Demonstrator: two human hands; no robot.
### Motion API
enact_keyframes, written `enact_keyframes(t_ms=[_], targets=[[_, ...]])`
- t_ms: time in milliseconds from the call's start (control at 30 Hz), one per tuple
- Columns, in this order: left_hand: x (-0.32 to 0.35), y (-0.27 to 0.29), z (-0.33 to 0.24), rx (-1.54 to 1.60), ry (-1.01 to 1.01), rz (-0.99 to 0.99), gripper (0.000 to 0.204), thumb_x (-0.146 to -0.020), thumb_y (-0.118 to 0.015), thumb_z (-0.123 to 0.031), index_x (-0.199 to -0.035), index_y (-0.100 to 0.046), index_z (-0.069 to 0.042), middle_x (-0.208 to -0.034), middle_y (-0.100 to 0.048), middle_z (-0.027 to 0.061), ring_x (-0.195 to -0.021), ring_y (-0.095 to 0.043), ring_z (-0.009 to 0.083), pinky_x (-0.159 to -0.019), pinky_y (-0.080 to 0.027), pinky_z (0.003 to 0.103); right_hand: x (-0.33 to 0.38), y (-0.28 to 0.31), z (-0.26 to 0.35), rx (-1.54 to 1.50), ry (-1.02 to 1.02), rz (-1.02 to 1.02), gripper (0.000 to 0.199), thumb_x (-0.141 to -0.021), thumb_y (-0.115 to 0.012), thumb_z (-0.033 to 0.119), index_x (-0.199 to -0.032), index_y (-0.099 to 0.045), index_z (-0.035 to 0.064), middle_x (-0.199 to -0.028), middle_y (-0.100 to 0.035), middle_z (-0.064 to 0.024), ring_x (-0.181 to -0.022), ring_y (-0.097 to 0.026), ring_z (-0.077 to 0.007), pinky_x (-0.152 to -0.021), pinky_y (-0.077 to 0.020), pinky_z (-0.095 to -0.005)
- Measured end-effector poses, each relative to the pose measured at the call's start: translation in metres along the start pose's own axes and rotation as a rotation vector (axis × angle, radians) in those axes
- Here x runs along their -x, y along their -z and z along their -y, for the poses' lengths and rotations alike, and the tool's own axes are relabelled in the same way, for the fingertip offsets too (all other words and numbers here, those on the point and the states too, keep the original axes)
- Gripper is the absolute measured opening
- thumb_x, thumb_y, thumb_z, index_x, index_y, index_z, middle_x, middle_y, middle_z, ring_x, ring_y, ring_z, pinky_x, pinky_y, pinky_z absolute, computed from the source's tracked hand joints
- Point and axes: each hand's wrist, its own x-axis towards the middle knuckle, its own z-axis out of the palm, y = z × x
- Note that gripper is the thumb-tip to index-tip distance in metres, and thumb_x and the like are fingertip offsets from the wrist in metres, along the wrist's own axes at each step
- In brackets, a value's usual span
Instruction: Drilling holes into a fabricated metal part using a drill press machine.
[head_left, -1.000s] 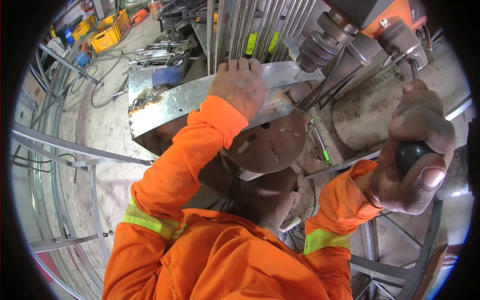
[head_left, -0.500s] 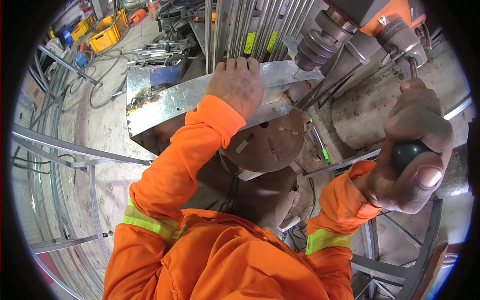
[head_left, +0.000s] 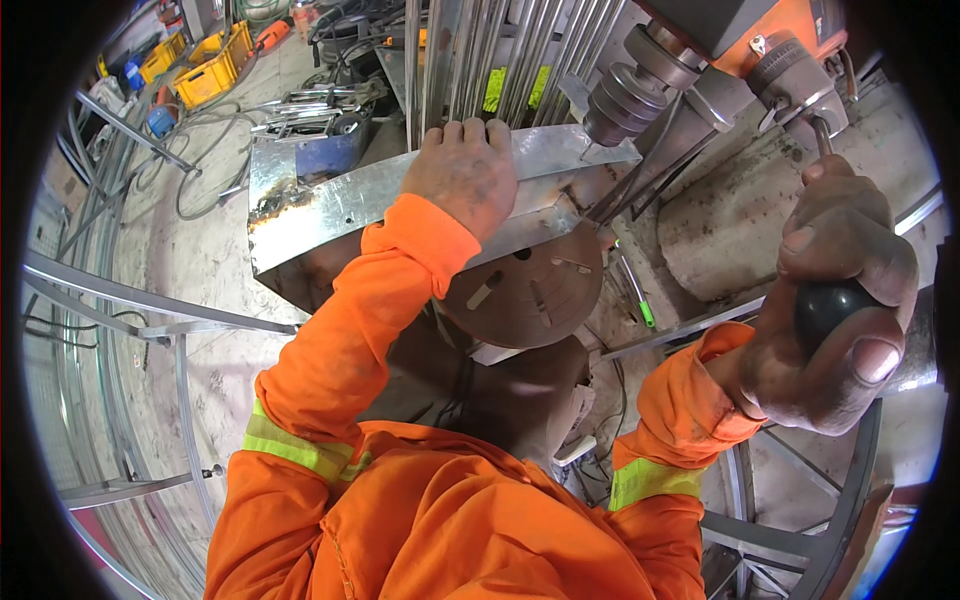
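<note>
And it's orange all the way: an orange top (head_left: 470,510), creased in deep folds across the chest, a line of stitching (head_left: 342,560) running down its left side! Left sleeve (head_left: 325,345), loose and wrinkled, wears a yellow-green band (head_left: 290,442) with a paler middle; right sleeve (head_left: 675,410) has a matching band (head_left: 652,482). Thick cuffs (head_left: 425,240), dark smudges, and both hands (head_left: 462,182) bare!
</note>
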Motion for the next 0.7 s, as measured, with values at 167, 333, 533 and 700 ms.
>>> enact_keyframes(t_ms=[167, 333, 533, 700], targets=[[-0.001, 0.001, -0.002, -0.015, 0.004, -0.011, 0.026, -0.092, -0.054, -0.015, -0.111, -0.059, 0.002, -0.106, -0.067, 0.0192, -0.102, -0.065, 0.0337, -0.089, -0.050, 0.042, 0.001, -0.002, -0.001, -0.011, 0.023, -0.044, 0.060, -0.102, -0.036, 0.053, -0.086, -0.059, -0.0004, -0.072, -0.050, -0.0096, -0.070, -0.050, -0.0238, -0.092, -0.0422, -0.0526], [0.000, 0.003, -0.002, -0.023, 0.014, 0.007, 0.027, -0.092, -0.054, -0.016, -0.111, -0.059, 0.002, -0.106, -0.067, 0.0193, -0.102, -0.066, 0.0338, -0.089, -0.050, 0.042, -0.006, 0.000, 0.006, 0.036, -0.022, 0.018, 0.059, -0.101, -0.037, 0.053, -0.087, -0.059, 0.0008, -0.069, -0.049, -0.0080, -0.070, -0.051, -0.0237, -0.092, -0.0426, -0.0528], [0.000, 0.002, -0.004, -0.029, 0.010, -0.020, 0.026, -0.092, -0.054, -0.016, -0.110, -0.060, 0.002, -0.105, -0.067, 0.0197, -0.101, -0.066, 0.0343, -0.089, -0.050, 0.042, -0.001, 0.012, -0.016, -0.005, 0.079, 0.013, 0.059, -0.102, -0.035, 0.053, -0.089, -0.060, 0.0011, -0.066, -0.048, -0.0070, -0.069, -0.051, -0.0228, -0.093, -0.0429, -0.0533], [0.000, 0.000, -0.002, -0.024, 0.017, -0.020, 0.026, -0.092, -0.053, -0.016, -0.110, -0.060, 0.002, -0.105, -0.067, 0.0198, -0.101, -0.066, 0.0343, -0.089, -0.050, 0.042, -0.004, -0.008, 0.005, 0.079, 0.012, -0.071, 0.058, -0.104, -0.034, 0.051, -0.089, -0.060, 0.0008, -0.066, -0.048, -0.0071, -0.068, -0.051, -0.0225, -0.092, -0.0437, -0.0535]])
